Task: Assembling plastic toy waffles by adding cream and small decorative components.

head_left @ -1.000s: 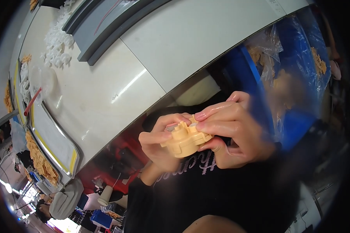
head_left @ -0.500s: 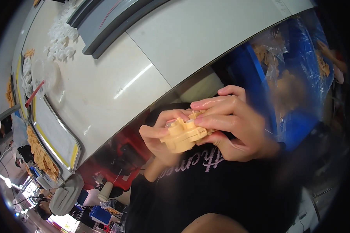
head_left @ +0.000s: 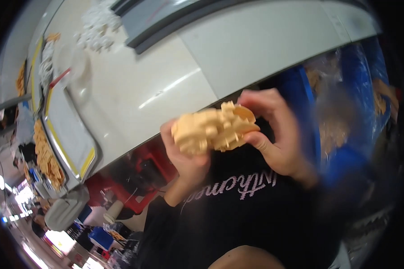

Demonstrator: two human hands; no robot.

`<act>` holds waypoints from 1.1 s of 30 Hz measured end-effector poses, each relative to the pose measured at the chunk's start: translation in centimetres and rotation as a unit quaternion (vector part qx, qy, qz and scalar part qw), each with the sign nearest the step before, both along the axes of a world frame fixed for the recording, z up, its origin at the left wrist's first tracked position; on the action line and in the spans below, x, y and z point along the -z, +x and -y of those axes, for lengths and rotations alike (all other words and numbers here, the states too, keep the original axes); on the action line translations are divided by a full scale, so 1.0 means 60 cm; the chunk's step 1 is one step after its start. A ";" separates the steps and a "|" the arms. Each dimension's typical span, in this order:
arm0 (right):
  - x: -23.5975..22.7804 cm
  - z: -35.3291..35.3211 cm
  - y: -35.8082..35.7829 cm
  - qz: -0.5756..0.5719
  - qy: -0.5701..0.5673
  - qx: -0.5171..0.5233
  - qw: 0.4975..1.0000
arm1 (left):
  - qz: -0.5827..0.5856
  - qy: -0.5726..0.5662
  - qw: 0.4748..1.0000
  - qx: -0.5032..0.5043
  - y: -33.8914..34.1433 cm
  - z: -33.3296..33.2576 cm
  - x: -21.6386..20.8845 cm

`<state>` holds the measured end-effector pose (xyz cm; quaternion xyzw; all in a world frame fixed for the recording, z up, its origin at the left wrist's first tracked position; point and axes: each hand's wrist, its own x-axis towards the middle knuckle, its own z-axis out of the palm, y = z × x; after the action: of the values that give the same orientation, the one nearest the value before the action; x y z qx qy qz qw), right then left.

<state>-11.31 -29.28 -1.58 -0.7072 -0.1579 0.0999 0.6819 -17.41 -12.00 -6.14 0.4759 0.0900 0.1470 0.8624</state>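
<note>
Above the table's near edge I hold a tan moulded plastic part (head_left: 202, 130), lumpy and jointed, with small pegs and a curved, open shell at its right end. My left hand (head_left: 186, 154) is closed around its left end, thumb on the far side and fingers underneath. At the right end my right hand (head_left: 280, 139) pinches the curved shell, with the thumb on its near lip and the bent fingers against the far side. The fingertips of that hand are partly blurred. What the part belongs to, I cannot tell.
Small white pieces (head_left: 98, 31) lie heaped on the pale table (head_left: 143, 80) beside a grey channel-shaped tray (head_left: 161, 22). Farther left are a clear cup (head_left: 78, 62), a red stick (head_left: 59, 78), a yellow-edged metal tray (head_left: 72, 130) and piled tan parts (head_left: 47, 157). Plastic-lined blue bins (head_left: 307, 96) stand right.
The tan part has been turned over and raised toward the table, showing another side. My right hand has shifted from its top to its right end. The view has tilted slightly.
</note>
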 end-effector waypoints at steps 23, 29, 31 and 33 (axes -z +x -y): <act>-0.017 -0.098 0.127 0.232 -0.045 0.066 0.970 | -0.483 0.803 0.341 -0.082 -0.071 -0.622 -0.084; -0.041 -0.065 0.306 0.424 -0.289 0.196 0.835 | -0.266 0.741 0.398 -0.472 -0.035 -0.561 -0.056; -0.031 -0.051 0.336 0.436 -0.382 0.125 0.806 | -0.116 0.553 0.663 -0.491 -0.002 -0.425 -0.097; -0.023 -0.049 0.357 0.433 -0.408 0.102 0.798 | -0.027 0.465 0.756 -0.459 0.023 -0.318 -0.099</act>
<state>10.14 -26.31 -0.18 -0.9013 -0.3081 -0.2317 0.1976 -16.05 7.06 -0.20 0.7237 0.2412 0.5365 0.3610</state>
